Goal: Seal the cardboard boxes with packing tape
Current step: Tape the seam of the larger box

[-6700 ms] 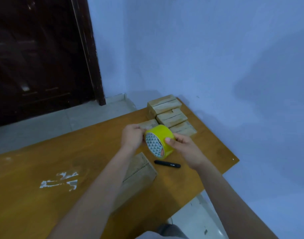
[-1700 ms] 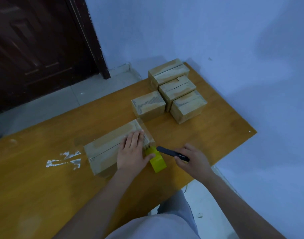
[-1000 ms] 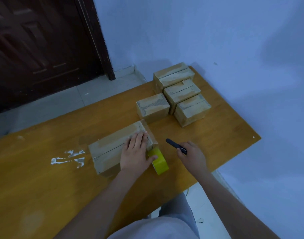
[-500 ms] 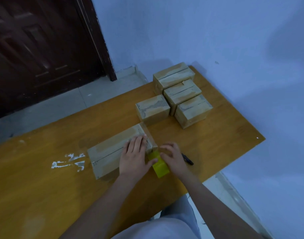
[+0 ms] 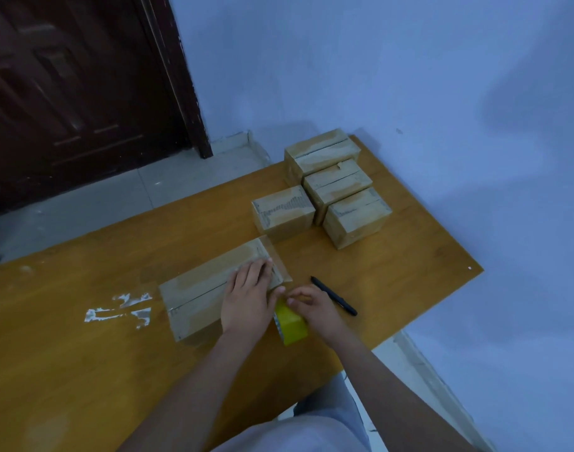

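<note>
Head view: left hand (image 5: 246, 296) lies flat on the right end of the long cardboard box (image 5: 210, 288), fingers straight and together, pressing the top near the clear tape that runs over the seam, just as it did a second ago. Right hand (image 5: 315, 308) has changed most: earlier it held the black pen (image 5: 334, 296) by its end, and now the pen lies alone on the wooden table (image 5: 409, 256), just beyond the knuckles. That hand now sits on the yellow tape roll (image 5: 290, 322), fingers curled over its top edge, fingertips nearly meeting the left thumb. The roll stands on its edge against the box's near right corner, where it stood before. Four smaller boxes (image 5: 331, 190) remain grouped at the table's far right, three in a row along the wall side and one beside them, closer to the long box. White scuffed marks (image 5: 119, 309) show on the tabletop left of the long box.
</note>
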Motion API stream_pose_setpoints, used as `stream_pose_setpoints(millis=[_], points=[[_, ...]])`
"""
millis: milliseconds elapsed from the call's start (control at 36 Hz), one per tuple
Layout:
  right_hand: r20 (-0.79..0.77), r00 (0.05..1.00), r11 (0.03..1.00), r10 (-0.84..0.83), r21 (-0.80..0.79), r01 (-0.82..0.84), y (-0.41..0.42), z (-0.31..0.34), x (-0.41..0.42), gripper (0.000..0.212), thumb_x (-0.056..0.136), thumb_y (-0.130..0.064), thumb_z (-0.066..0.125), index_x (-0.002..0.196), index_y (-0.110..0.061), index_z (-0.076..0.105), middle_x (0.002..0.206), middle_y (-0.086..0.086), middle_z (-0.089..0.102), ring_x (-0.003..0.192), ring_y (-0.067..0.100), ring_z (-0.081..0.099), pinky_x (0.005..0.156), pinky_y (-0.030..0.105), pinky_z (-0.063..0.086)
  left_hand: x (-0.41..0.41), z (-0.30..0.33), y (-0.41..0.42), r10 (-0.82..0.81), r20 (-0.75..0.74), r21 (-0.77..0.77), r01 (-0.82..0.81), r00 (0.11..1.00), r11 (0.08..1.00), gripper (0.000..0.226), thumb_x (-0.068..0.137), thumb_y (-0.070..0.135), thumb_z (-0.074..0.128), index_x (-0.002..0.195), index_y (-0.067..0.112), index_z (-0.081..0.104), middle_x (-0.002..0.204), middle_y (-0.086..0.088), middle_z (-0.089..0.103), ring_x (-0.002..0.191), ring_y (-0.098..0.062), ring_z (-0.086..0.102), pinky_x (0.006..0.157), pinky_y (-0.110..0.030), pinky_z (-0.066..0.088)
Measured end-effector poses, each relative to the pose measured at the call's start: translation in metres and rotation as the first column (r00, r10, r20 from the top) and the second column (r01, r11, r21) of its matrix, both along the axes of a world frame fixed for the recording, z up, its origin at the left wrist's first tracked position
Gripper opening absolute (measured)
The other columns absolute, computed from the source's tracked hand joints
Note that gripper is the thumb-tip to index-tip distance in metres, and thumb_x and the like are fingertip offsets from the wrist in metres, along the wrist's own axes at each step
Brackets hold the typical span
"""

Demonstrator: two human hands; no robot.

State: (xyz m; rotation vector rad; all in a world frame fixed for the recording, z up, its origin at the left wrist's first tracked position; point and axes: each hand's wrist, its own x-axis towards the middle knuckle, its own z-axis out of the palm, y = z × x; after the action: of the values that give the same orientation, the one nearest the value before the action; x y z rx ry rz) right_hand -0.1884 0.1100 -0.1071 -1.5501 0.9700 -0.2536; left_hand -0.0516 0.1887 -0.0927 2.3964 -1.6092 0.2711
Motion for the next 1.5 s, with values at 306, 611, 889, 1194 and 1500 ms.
stream_pose_setpoints(millis=[306,611,889,1194,1500], points=[[-0.082,0.977,0.967,-0.195,0.152,0.206,0.018,0.009,-0.016,0.005,0.088,-0.016,0.064,0.087,-0.018,0.068,0.087,-0.008,0.063,0.079,0.005,0.058,0.066,0.017,0.044,0.003,0.008,-0.007,0.0,-0.108,0.051,0.005,0.994,0.999,0.053,0.079,0.04,0.072,0.121,0.009,0.064,0.118,-0.004,0.062,0.112,-0.023,0.053,0.09,-0.041,0.05],[-0.151,0.93,0.925,-0.336,0.134,0.356,0.022,0.014,-0.031,0.005,0.088,-0.017,0.065,0.085,-0.018,0.069,0.095,-0.001,0.064,0.095,0.019,0.06,0.088,0.041,0.052,0.013,0.021,0.003,-0.042,-0.198,0.15,0.073,0.979,0.986,0.06,0.073,0.036,0.08,0.124,0.011,0.062,0.121,-0.003,0.061,0.115,-0.023,0.052,0.094,-0.039,0.047],[-0.135,0.924,0.911,-0.358,0.165,0.377,0.031,0.012,-0.028,0.009,0.088,-0.015,0.065,0.093,-0.011,0.071,0.098,0.001,0.065,0.094,0.018,0.061,0.084,0.037,0.051,0.028,0.049,-0.004,0.021,-0.598,-0.062,-0.072,0.801,0.995,0.051,0.094,0.043,0.048,0.134,0.012,0.046,0.131,-0.003,0.049,0.127,-0.022,0.039,0.103,-0.033,0.032],[-0.105,0.932,0.921,-0.346,0.15,0.359,0.027,0.012,-0.026,0.012,0.087,-0.01,0.064,0.08,-0.018,0.07,0.09,-0.003,0.067,0.09,0.016,0.062,0.087,0.04,0.051,0.023,0.036,-0.064,0.293,-0.451,0.245,-0.199,0.843,0.949,0.033,0.085,0.032,0.054,0.112,0.014,0.049,0.116,-0.004,0.052,0.112,-0.022,0.041,0.093,-0.033,0.034],[-0.073,0.936,0.919,-0.343,0.179,0.351,0.025,0.013,-0.026,0.011,0.088,-0.013,0.064,0.083,-0.022,0.07,0.089,-0.007,0.066,0.087,0.008,0.061,0.07,0.018,0.043,0.027,0.025,-0.069,0.317,-0.431,0.175,-0.266,0.845,0.948,0.011,0.088,0.024,0.052,0.097,0.018,0.054,0.102,0.0,0.057,0.102,-0.021,0.045,0.082,-0.033,0.034]])
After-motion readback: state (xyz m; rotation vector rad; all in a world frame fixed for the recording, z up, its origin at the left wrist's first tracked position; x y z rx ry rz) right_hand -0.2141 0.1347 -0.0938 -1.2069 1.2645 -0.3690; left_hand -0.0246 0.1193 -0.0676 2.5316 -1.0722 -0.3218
